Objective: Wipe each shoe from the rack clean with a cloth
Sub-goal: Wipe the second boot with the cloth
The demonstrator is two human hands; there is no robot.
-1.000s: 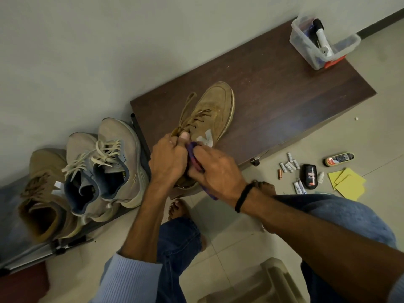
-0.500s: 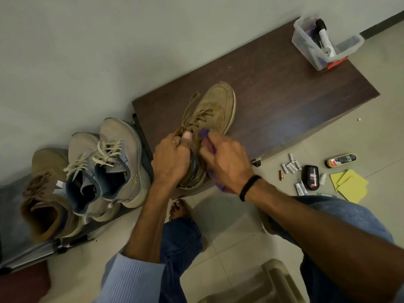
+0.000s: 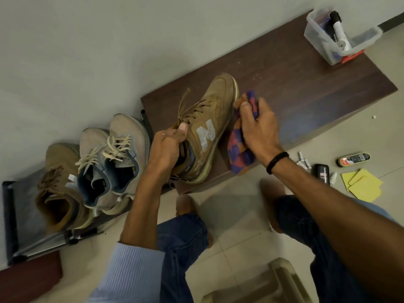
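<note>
Head view: a tan shoe lies on a dark brown bench by the wall. Its toe points away from the person, and a big pale letter shows on its side.

The left hand holds the shoe at the back opening. The thumb presses on top by the laces, and the other fingers are curled round the edge and go inside the shoe.

The right hand holds a purple and orange cloth. The fingers are curled round the bunched cloth, and the rest of it hangs down below the hand. The top of the cloth is right beside the shoe's sole near the toe. I cannot tell if it touches. A black band is on that wrist.

To the left, a low rack holds 3 more shoes. There are 2 grey shoes with pale laces, side by side, just beside the bench. Another tan shoe sits on their far left.

At the far end of the bench is a clear box with a white bottle inside.

On the floor to the right lie yellow pads, a polish tin and a small black tub. Some tiny tubes lie near them.
</note>
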